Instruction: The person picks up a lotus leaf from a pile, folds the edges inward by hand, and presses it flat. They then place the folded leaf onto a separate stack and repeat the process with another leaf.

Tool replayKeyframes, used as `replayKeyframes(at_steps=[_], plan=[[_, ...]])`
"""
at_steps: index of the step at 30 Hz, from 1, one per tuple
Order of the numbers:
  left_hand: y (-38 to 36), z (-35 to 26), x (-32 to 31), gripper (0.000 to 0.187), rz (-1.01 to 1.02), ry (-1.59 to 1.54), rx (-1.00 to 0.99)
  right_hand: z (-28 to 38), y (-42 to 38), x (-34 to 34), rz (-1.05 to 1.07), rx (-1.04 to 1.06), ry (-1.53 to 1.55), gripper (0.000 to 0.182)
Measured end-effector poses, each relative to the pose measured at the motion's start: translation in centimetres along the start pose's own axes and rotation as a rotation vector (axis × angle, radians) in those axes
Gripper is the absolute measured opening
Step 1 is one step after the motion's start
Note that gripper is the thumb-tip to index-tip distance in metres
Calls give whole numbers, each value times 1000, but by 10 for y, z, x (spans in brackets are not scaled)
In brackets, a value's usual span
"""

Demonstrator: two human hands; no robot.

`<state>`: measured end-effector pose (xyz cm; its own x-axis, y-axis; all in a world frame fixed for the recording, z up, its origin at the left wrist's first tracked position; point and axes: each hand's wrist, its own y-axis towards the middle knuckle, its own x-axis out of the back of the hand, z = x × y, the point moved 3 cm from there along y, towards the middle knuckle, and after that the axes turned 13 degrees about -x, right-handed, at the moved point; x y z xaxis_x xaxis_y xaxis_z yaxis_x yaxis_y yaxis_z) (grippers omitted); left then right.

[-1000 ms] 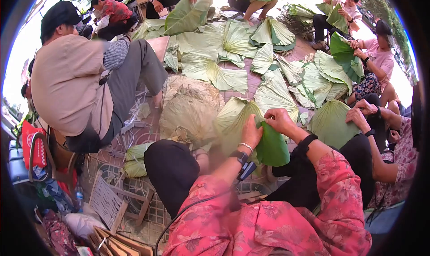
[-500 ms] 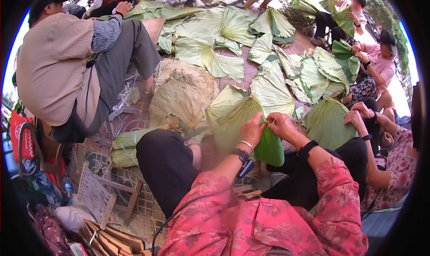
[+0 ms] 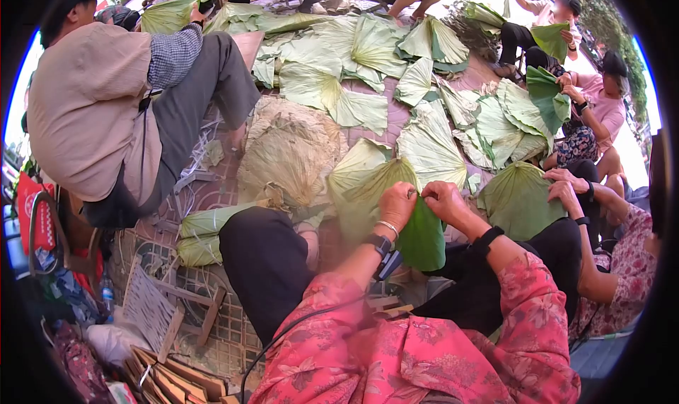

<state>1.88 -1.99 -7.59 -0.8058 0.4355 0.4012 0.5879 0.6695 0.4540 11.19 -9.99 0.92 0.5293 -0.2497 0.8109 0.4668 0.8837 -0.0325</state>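
Observation:
Before my knees hangs a folded lotus leaf (image 3: 422, 238), dark green on the face turned to me, with a paler part (image 3: 382, 181) spreading out beyond my wrist. My left hand (image 3: 397, 205) is closed on its gathered upper edge. Just to the right, my right hand (image 3: 445, 200) is closed too, fingers curled in a pinch at the leaf's edge. What lies between those fingertips is mostly hidden. Past my hands, more pale lotus leaves (image 3: 431, 142) lie spread on the paving, beside a round pile of dried brown leaves (image 3: 286, 149).
A person in a tan shirt (image 3: 85, 107) sits at left. At right, a co-worker's hands (image 3: 562, 188) hold another leaf (image 3: 520, 199). Rolled leaves (image 3: 205, 238), a folding stool (image 3: 152, 298) and flattened cardboard (image 3: 177, 376) lie near my left side. Others sit across the leaves.
My hands have moved slightly apart, and the dark green part of the leaf hangs a little lower. At upper left, a leaf has come up in the tan-shirted person's hands.

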Motion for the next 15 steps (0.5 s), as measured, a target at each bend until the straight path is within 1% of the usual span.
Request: replayKeyframes(at_steps=[2,5,7,10,11,14,15], plan=[[1,-8,2,16,-3,60,-55,1,0,0,15,-10,17,13],[1,-13,5,17,-8,118,-73,2,-1,-2,41,-28,47,13],[0,-2,-3,15,-40,91,-8,6,-2,-2,41,-1,48,13],[4,16,-4,14,-66,46,101,7,-5,-6,136,-100,114,14],[5,21,-3,14,-70,29,140,7,-6,-6,113,-90,104,13],[7,5,8,18,-56,-53,32,8,-3,-2,9,16,94,12],[6,-1,10,19,-40,-51,46,6,-1,-3,7,18,91,12]])
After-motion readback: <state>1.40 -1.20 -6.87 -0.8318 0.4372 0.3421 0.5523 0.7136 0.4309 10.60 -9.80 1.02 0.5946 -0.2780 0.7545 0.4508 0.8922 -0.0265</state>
